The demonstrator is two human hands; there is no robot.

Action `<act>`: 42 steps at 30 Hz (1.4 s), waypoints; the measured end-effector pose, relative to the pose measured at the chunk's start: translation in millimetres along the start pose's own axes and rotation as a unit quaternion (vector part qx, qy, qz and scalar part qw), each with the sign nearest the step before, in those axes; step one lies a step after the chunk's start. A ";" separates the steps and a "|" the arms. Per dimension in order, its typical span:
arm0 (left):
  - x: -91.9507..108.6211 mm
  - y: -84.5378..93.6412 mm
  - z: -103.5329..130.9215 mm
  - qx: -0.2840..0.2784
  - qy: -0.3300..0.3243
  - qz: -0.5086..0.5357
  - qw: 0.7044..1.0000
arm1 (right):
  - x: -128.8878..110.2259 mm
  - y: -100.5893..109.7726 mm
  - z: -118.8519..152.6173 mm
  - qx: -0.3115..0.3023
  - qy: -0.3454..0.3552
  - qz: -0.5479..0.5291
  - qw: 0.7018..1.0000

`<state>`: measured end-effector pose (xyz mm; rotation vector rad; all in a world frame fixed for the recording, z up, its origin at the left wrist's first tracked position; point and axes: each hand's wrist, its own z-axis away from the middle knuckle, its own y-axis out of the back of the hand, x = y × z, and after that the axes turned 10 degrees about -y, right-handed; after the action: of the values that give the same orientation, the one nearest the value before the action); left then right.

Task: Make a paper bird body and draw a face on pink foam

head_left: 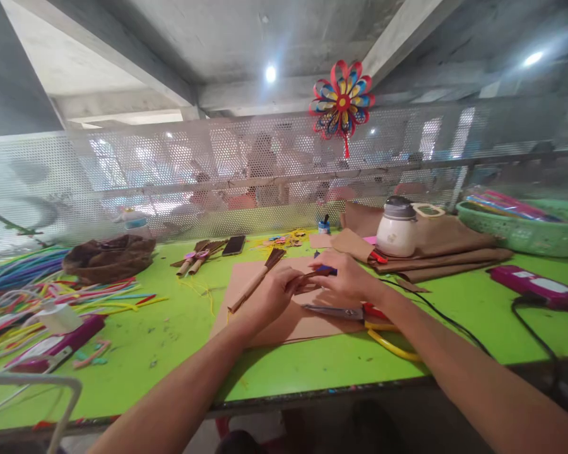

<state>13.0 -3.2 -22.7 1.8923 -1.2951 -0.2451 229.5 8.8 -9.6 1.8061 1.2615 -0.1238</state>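
Observation:
Over a tan paper sheet (246,277), my left hand (280,291) pinches one end of a small strip of brown paper (308,280). My right hand (344,276) has its fingers closed around the other end, and a dark blue object (325,270) shows beneath them. What that blue object is cannot be made out. A rolled brown paper piece with a fringed end (255,281) lies left of my left hand. Scissors with red and yellow handles (343,312) rest just below my right hand.
Colourful fuzzy stems (99,299) and a brown cloth bundle (108,258) lie left. A phone (233,245) and fringed rolls (199,257) sit behind. At right are a white jar (396,230), folded brown paper (454,243), a green basket (515,233) and a purple power strip (534,285).

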 end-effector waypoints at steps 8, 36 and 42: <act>20.5 2.9 -3.8 -0.042 0.016 0.021 0.999 | 4.5 -11.5 0.7 -0.058 0.027 -0.002 0.998; 19.3 2.0 -2.0 -0.007 0.088 0.017 0.996 | -8.9 -30.3 2.3 -0.094 -0.282 -0.359 0.885; 30.4 4.8 -1.9 -0.026 0.097 -0.026 0.995 | -7.1 -32.4 4.1 -0.081 -0.339 -0.393 0.851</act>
<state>24.5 -28.7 -9.8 1.8580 -1.0998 -0.1162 202.2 3.2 -28.0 0.8537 1.3290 -0.9891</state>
